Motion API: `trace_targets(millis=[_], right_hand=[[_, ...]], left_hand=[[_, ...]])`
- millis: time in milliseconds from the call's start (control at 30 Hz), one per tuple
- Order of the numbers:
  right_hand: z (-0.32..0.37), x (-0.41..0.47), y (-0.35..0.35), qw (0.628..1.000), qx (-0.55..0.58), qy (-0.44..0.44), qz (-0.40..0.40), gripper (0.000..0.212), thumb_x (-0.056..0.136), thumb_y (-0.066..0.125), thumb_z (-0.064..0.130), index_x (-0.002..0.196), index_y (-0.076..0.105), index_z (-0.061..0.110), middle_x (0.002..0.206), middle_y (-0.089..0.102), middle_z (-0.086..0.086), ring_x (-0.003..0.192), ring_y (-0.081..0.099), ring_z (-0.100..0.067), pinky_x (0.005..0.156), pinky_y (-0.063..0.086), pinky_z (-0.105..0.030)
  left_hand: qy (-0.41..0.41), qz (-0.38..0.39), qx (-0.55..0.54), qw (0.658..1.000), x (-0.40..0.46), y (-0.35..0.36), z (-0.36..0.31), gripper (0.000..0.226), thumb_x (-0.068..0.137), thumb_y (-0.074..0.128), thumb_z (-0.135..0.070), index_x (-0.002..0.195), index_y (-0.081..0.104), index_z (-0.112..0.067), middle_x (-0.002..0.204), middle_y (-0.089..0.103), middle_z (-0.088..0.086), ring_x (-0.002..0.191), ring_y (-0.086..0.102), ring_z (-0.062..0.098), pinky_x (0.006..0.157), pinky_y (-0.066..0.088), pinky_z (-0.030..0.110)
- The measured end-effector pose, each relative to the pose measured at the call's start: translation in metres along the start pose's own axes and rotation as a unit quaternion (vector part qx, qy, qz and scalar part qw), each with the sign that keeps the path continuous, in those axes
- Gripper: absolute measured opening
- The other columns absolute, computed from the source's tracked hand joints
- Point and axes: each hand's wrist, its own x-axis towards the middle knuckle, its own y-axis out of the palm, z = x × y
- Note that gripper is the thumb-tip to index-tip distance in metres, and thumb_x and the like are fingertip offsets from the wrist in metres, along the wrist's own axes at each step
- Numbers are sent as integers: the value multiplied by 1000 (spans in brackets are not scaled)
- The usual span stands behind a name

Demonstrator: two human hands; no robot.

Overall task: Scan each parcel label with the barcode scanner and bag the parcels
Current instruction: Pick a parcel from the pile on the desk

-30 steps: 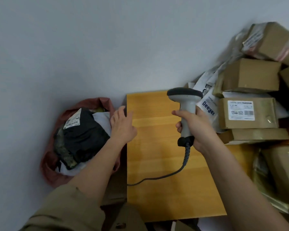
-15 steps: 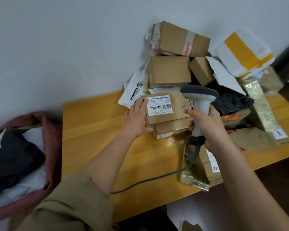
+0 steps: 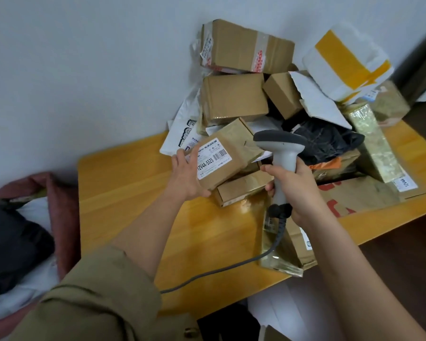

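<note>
We see a person at a yellow wooden surface [image 3: 133, 183] set against a pale wall, working through a heap of parcels. The left hand [image 3: 186, 177] grips a small cardboard parcel [image 3: 225, 156] by its near-left corner, fingers curled under one edge and thumb over the top, holding it tilted and lifted off a flatter box [image 3: 241, 189] beneath. The parcel's white label [image 3: 210, 159], printed with a barcode and the code 12V4A-5525, faces up toward the camera. The right hand [image 3: 296, 190] is wrapped around the handle of the grey barcode scanner [image 3: 280, 153], held upright just to the right of the parcel, its dark head above the parcel's right end. We cannot tell whether a finger is on the trigger. The scanner's cable [image 3: 231, 269] trails down and left across the surface. Behind, brown boxes, white mailers, a black plastic bag and foil-wrapped packs are stacked in a pile [image 3: 280, 82] against the wall. At the far left, below the surface edge, a reddish bag [image 3: 59, 205] stands open with dark and white parcels inside.
</note>
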Motion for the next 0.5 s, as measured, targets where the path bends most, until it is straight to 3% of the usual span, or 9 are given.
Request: trace_targets(millis=[67, 200, 300, 333, 400, 467, 500], right_hand=[[2, 2, 10, 1000, 4, -6, 4, 23, 89, 67, 15, 109, 57, 20, 102, 67, -15, 50, 58, -9, 50, 50, -26], [0, 0, 41, 999, -15, -1, 29, 21, 88, 68, 16, 104, 57, 23, 86, 65, -6, 49, 59, -7, 49, 50, -25], [-4, -3, 67, 997, -16, 16, 69, 19, 88, 67, 12, 101, 57, 20, 74, 66, -2, 48, 56, -10, 48, 49, -26], [-5, -4, 75, 996, -18, 22, 80, 18, 88, 66, 12, 101, 57, 20, 71, 66, -2, 47, 56, -11, 47, 49, -26], [-9, -6, 91, 994, -33, 33, 102, 20, 89, 66, 13, 106, 57, 17, 76, 64, -5, 48, 56, -11, 48, 48, -26], [-13, -9, 106, 990, -57, 40, 126, 21, 90, 66, 14, 109, 56, 15, 81, 60, -7, 48, 56, -10, 50, 49, -27], [-16, -12, 112, 987, -67, 43, 138, 20, 90, 66, 13, 107, 56, 16, 81, 59, -8, 46, 56, -9, 49, 49, -26]], left_hand=[[-13, -4, -64, 998, -13, -2, 17, 139, 51, 91, -42, 151, -4, -35, 137, 12, 4, 128, 15, 26, 110, 28, 43], [-64, -3, -186, 980, -50, -3, 63, 132, 49, 92, -41, 148, 3, -47, 129, 18, -4, 125, 19, 19, 106, 27, 41], [-147, 71, -321, 933, -76, -6, 93, 110, 57, 90, -45, 146, 25, -42, 133, 38, -4, 119, 40, 11, 102, 37, 33], [-191, 110, -391, 894, -84, -6, 102, 96, 62, 87, -47, 142, 35, -39, 134, 47, -1, 115, 49, 11, 98, 42, 34], [-281, 159, -534, 781, -101, -3, 119, 80, 66, 79, -54, 136, 48, -28, 132, 57, 10, 111, 60, 23, 94, 48, 40], [-331, 153, -658, 659, -119, 2, 136, 71, 74, 67, -59, 131, 55, -18, 127, 61, 22, 110, 62, 38, 93, 51, 45], [-339, 141, -698, 615, -127, 6, 144, 67, 79, 61, -61, 128, 57, -16, 125, 61, 25, 112, 61, 41, 95, 50, 48]])
